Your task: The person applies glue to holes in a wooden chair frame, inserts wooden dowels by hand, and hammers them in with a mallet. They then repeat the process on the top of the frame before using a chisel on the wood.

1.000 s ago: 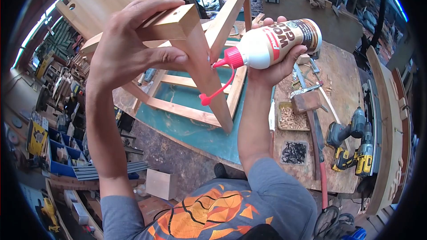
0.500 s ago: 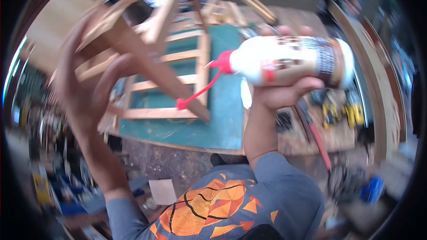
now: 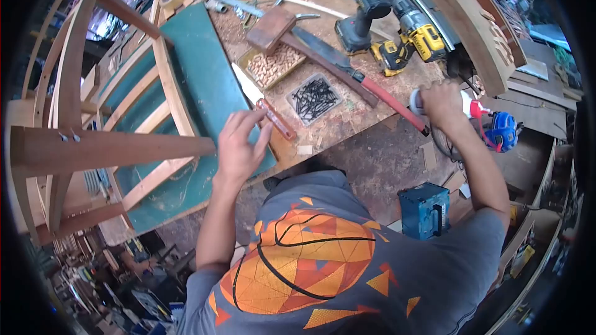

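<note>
My right hand (image 3: 444, 108) is closed around a white glue bottle (image 3: 467, 104) off the right side of the bench. The bottle lies sideways, with its red nozzle pointing right. My left hand (image 3: 239, 149), fingers apart and holding nothing, hovers over the bench's front edge. Close to its fingertips is a tool with a pale blade and a red-brown handle (image 3: 277, 121). To the left, a wooden chair-like frame (image 3: 112, 149) with slats rests on a green board (image 3: 208, 56).
Along the bench are a wooden mallet (image 3: 271, 29), a tray of dowels (image 3: 270, 68), a box of dark screws (image 3: 312, 98), a red-handled tool (image 3: 397, 105) and drills (image 3: 422, 37). A teal box (image 3: 424, 209) and a blue object (image 3: 501, 130) are at lower right.
The glue bottle in my right hand has gone from in front of me to the far right. My left hand has left the wooden frame's side, and the view has swung right.
</note>
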The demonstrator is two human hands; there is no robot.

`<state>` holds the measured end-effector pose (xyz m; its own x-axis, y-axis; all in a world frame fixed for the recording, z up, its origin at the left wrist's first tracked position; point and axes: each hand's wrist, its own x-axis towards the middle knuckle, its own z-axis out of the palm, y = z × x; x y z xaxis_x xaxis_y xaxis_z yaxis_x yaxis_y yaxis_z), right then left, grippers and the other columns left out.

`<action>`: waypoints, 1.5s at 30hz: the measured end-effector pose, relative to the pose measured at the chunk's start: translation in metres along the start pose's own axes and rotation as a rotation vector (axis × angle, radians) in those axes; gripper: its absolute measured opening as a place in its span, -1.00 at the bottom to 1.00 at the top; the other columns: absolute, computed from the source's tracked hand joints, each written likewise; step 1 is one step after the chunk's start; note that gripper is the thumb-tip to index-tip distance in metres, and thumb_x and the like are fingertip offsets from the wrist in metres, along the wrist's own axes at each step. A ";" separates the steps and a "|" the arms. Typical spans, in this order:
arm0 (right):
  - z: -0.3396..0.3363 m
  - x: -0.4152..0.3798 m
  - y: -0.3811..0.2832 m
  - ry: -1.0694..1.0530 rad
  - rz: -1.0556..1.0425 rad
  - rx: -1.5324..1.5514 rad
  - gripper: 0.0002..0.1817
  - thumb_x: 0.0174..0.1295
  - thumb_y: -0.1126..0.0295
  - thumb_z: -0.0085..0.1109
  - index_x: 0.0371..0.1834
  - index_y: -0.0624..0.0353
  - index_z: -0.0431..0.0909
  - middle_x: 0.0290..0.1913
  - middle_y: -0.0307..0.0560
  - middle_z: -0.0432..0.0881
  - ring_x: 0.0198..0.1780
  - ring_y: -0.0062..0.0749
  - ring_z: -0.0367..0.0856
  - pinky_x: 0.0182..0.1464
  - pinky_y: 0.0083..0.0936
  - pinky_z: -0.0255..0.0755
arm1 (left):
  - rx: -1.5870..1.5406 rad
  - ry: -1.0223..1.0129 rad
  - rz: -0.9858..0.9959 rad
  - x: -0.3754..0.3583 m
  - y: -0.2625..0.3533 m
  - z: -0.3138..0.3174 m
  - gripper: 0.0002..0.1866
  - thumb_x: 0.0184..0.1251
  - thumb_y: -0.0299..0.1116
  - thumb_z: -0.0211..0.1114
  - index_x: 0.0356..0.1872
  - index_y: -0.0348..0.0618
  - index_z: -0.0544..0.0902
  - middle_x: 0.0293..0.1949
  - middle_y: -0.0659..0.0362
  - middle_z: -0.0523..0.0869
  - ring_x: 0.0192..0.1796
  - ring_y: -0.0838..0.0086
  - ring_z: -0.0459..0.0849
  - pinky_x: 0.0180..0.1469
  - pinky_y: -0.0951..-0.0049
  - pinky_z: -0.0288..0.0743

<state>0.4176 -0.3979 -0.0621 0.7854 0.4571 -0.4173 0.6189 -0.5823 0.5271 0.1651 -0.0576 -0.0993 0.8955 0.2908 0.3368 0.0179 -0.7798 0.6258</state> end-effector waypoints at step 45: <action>-0.020 0.120 -0.158 0.601 -0.277 1.194 -0.37 0.23 0.55 0.14 0.44 0.35 0.35 0.18 0.44 0.60 0.19 0.30 0.62 0.23 0.00 0.47 | 0.714 -0.569 0.164 0.136 -0.097 0.080 -0.83 0.24 -0.37 0.21 -0.40 -0.14 0.75 -0.27 0.06 0.78 -0.25 0.13 0.82 -0.22 0.12 0.70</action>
<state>0.4137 -0.2376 -0.1806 0.7066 0.6933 0.1416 0.6169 -0.5057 -0.6031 0.3209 0.0134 -0.1702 0.9911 -0.0221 -0.1316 -0.0281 -0.9986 -0.0442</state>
